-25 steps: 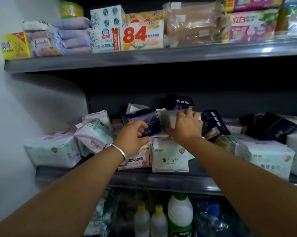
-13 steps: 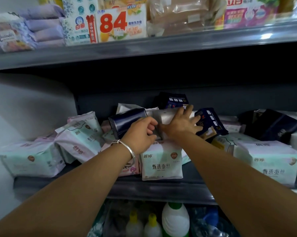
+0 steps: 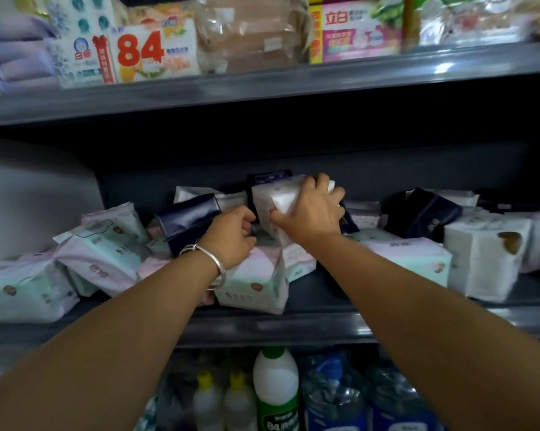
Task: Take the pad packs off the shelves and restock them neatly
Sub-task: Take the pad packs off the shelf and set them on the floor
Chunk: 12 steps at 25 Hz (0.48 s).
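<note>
Two hands work a grey metal shelf: right hand grips a soft, light white plastic-wrapped pad pack by its end; left hand, curled, holds what cannot be told.

The tall dark gap under the upper shelf leaves free room above the heaped pad packs, which crowd the middle shelf from the left wall to the white packs at the right. A bare strip of shelf lies open at the front right of centre. Dark packs and a navy pack block the back.
</note>
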Tool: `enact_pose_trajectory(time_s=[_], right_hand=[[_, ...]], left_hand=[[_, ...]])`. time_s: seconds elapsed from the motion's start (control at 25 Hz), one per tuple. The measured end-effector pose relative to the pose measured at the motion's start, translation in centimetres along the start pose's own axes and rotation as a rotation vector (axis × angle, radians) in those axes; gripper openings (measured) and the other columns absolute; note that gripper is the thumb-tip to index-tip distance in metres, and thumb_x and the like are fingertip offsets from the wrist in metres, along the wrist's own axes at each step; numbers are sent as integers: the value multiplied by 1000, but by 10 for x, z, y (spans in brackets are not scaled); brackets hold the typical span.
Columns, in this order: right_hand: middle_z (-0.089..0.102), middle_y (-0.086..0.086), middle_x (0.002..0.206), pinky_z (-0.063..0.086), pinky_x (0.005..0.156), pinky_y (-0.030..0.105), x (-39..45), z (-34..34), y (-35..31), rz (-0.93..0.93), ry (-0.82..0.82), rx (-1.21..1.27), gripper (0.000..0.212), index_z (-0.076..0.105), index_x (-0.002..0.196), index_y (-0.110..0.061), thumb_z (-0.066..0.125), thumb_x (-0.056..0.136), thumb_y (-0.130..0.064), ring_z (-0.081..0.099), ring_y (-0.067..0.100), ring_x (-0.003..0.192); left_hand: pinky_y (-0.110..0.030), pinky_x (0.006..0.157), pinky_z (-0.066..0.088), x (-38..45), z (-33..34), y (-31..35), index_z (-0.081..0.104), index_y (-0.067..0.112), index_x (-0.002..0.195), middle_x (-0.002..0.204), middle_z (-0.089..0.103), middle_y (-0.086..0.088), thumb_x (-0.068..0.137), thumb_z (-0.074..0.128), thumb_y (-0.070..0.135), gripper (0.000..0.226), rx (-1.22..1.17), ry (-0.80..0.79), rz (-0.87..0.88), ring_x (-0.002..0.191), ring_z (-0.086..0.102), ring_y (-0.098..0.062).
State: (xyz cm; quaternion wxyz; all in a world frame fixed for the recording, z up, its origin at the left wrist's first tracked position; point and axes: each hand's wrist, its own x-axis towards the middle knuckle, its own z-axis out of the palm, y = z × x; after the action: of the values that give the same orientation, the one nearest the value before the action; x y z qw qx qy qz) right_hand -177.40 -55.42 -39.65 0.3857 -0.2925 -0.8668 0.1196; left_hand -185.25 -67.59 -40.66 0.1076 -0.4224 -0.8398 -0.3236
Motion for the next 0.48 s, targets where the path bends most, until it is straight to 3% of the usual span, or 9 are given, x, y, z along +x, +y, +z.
enact_pose_trajectory(time_s=[0.28,0.48], right_hand=[[28,6,132,37,90,43,-15,-44,33,-57,11,-30,73,38,126,-7,61,78,-57,31,33,114],[29,6,132,38,88,43,-13,-67,60,-11,41,-20,71,39,125,-7,61,78,-55,32,33,115]], left_hand=[[-33,98,44,-13,19,43,51,6,122,124,54,-14,85,64,14,40,136,-91,-4,112,53,-26],[-27,99,40,-10,24,70,50,8,126,128,50,-11,86,64,15,43,125,-87,-3,116,51,-23]])
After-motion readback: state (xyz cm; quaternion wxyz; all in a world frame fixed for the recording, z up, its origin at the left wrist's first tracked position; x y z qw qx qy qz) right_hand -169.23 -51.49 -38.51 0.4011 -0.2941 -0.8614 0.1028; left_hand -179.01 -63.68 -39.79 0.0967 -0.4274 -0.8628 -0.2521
